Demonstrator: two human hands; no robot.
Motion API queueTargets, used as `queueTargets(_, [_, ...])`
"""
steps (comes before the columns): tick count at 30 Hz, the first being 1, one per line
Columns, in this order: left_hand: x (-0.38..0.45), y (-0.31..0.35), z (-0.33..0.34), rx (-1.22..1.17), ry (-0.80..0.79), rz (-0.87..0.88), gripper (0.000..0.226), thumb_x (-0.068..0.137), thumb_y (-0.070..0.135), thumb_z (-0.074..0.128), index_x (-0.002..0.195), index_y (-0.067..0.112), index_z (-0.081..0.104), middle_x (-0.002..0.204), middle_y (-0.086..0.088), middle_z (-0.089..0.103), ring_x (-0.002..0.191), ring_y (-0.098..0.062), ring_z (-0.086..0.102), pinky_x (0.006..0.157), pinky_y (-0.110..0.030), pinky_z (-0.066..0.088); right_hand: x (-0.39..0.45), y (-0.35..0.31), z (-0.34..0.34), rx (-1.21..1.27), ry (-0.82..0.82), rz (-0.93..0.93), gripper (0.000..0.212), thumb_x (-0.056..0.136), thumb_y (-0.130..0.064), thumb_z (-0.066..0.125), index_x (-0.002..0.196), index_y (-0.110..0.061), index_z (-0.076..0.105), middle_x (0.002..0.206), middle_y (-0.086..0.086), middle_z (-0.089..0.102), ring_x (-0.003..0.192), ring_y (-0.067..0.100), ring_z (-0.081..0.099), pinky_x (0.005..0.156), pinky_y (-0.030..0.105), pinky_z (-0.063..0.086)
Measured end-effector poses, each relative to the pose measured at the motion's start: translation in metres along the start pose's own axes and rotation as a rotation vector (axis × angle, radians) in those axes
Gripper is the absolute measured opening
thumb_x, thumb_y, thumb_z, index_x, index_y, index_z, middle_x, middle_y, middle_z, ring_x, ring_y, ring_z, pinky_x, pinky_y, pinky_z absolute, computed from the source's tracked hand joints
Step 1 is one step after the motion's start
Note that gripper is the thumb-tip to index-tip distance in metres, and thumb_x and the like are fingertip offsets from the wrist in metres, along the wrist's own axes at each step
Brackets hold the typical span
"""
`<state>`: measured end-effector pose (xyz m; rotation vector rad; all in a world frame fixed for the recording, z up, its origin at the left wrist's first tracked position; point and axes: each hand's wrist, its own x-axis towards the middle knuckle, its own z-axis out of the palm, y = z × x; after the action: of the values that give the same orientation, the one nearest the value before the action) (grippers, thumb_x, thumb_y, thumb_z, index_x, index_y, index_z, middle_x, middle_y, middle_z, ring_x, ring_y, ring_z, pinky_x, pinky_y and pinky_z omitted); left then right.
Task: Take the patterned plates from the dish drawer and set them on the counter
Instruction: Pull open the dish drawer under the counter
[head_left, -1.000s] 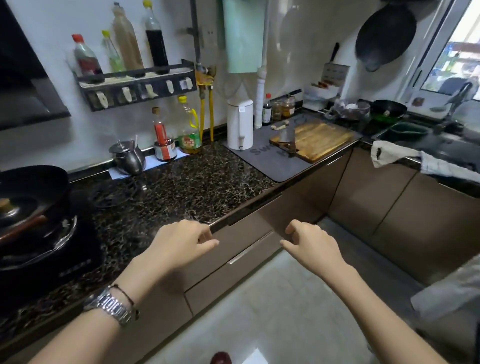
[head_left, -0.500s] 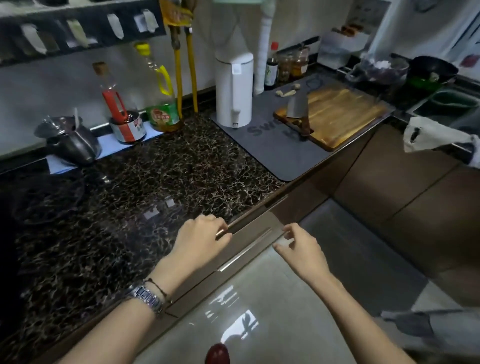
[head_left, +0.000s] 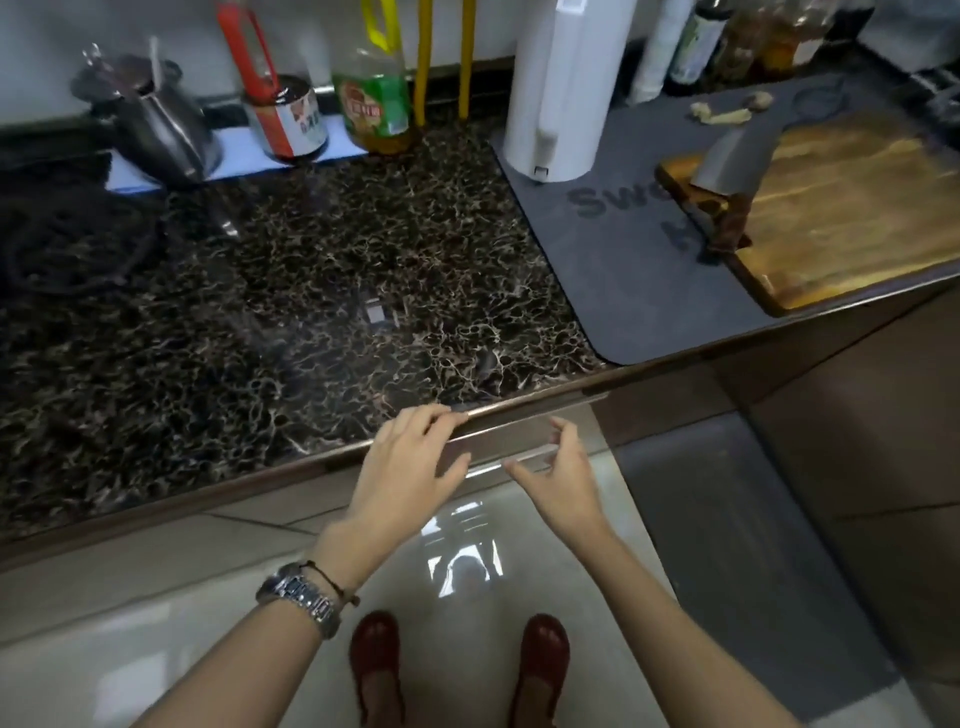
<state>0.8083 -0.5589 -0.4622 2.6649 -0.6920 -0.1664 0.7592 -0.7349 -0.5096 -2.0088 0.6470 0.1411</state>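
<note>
The dish drawer (head_left: 524, 434) is a brown front just under the edge of the dark marbled counter (head_left: 291, 312), and it is closed. No patterned plates are visible. My left hand (head_left: 410, 467), with a watch on the wrist, rests its fingertips at the counter edge over the drawer's top handle strip. My right hand (head_left: 558, 473) hovers just to the right, fingers apart, close to the lower handle bar, holding nothing.
A white kettle (head_left: 558, 88) stands on a grey mat (head_left: 639, 249). To the right a cleaver (head_left: 727, 171) lies on a wooden cutting board (head_left: 841, 208). Oil bottles (head_left: 376, 88), a jar and a steel pot (head_left: 156, 124) line the back wall. My two feet stand on the glossy floor below.
The view has tilted down and closer to the counter edge. Both hands have moved up to the drawer front, the left onto the edge strip, the right beside it.
</note>
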Motion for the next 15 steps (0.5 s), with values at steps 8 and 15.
queueTargets(8, [-0.004,-0.009,0.032,0.045,0.069,-0.033,0.05,0.085,0.029,0.057,0.133,0.022,0.044,0.133,-0.003,0.048,0.122,-0.019,0.039,0.105,-0.037,0.032,0.014,0.019,0.026,0.494,0.001,0.039,0.092,0.073,-0.025,0.079,0.143,-0.032,0.019,0.146,0.002,0.033,0.124,0.018,0.044,0.087,0.025,0.044])
queueTargets(15, [0.0,-0.029,0.03,0.038,0.076,0.04,0.052,0.082,0.027,0.059,0.132,0.029,0.044,0.131,0.002,0.047,0.118,-0.015,0.035,0.093,-0.03,0.026,0.026,0.012,0.053,0.823,0.079,0.048,0.107,0.069,-0.009,0.082,0.143,-0.038,0.011,0.145,0.003,0.028,0.123,0.018,0.046,0.061,0.004,0.049])
